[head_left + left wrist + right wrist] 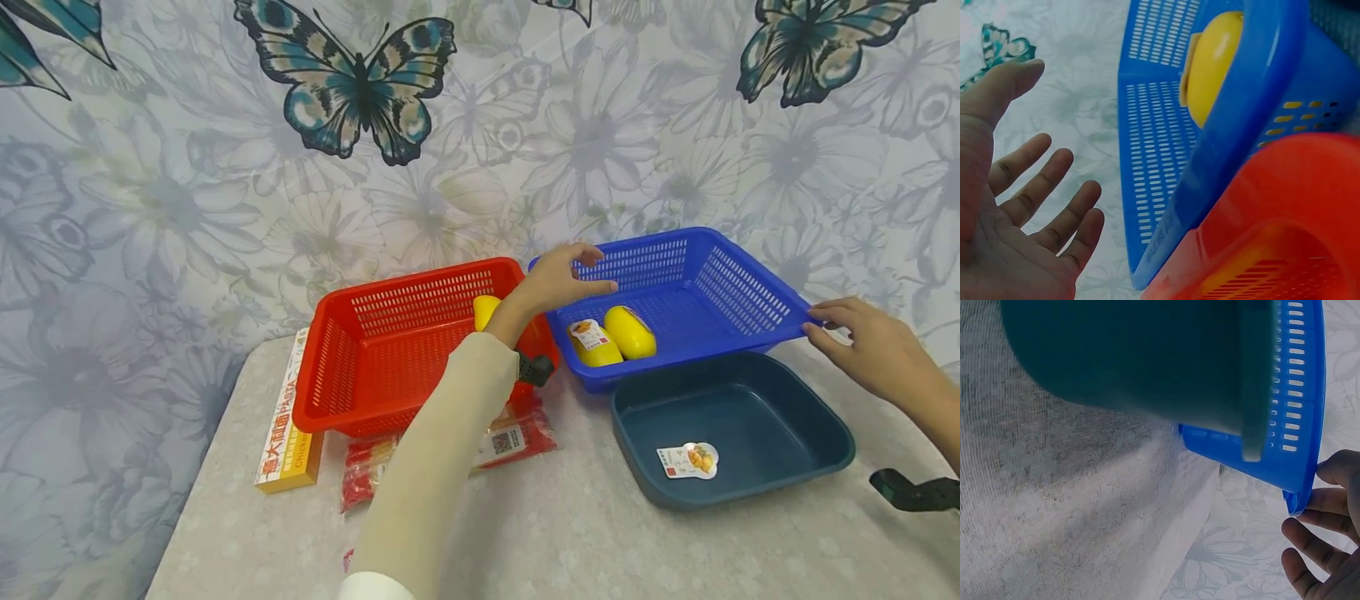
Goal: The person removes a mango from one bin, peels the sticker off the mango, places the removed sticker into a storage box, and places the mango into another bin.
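The blue basket (pixel 678 308), far right, is bordered by a red basket (pixel 393 371) at left and a dark tray (pixel 765 442) nearer; slot-walled, it is pinched by the right hand (pixel 870 346), the left hand (pixel 557 279) relaxed.

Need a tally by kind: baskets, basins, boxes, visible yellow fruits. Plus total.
Baskets: 2 (red basket, blue basket)
Basins: 1 (dark teal basin)
Boxes: 1 (pasta box)
Yellow fruits: 3 visible (two in blue; one in red, partly hidden by the left arm, which could hide more)
Total: 7 visible
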Action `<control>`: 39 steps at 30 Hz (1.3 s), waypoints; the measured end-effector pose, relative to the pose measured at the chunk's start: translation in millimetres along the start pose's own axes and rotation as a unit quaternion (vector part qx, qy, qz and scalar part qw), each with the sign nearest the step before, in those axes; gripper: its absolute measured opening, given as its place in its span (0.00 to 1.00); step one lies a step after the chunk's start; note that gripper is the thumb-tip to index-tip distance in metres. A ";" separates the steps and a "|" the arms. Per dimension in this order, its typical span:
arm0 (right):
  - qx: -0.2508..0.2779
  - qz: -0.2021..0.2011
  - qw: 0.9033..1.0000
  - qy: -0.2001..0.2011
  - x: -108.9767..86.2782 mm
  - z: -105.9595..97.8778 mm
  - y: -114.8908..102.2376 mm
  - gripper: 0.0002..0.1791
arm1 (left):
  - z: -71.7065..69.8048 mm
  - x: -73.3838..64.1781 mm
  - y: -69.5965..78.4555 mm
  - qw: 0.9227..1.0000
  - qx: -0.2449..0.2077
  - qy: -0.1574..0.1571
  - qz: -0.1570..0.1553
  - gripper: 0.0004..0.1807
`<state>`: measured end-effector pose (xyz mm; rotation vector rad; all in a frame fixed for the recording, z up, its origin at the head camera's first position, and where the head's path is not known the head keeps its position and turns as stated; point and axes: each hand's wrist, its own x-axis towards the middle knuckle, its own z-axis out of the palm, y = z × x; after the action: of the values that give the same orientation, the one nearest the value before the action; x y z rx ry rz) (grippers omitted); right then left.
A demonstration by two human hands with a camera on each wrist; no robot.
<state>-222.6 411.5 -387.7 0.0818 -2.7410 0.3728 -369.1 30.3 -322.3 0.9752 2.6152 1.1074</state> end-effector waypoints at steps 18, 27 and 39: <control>0.010 0.003 1.000 0.011 -0.5 8.2 0.8 0.20 | 27.1 18.3 5.4 0.989 0.090 -0.117 -0.020 0.42; 0.008 0.012 1.000 0.012 -1.7 7.5 0.8 0.20 | 39.6 17.6 7.1 0.973 0.169 -0.135 -0.083 0.46; 0.014 0.011 0.999 0.031 -2.2 10.9 2.0 0.18 | 62.9 21.0 14.7 0.953 0.234 -0.141 -0.131 0.54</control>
<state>-224.6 410.5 -398.8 0.0456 -2.6772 0.4133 -355.4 88.2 -355.0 0.7518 2.7027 0.2647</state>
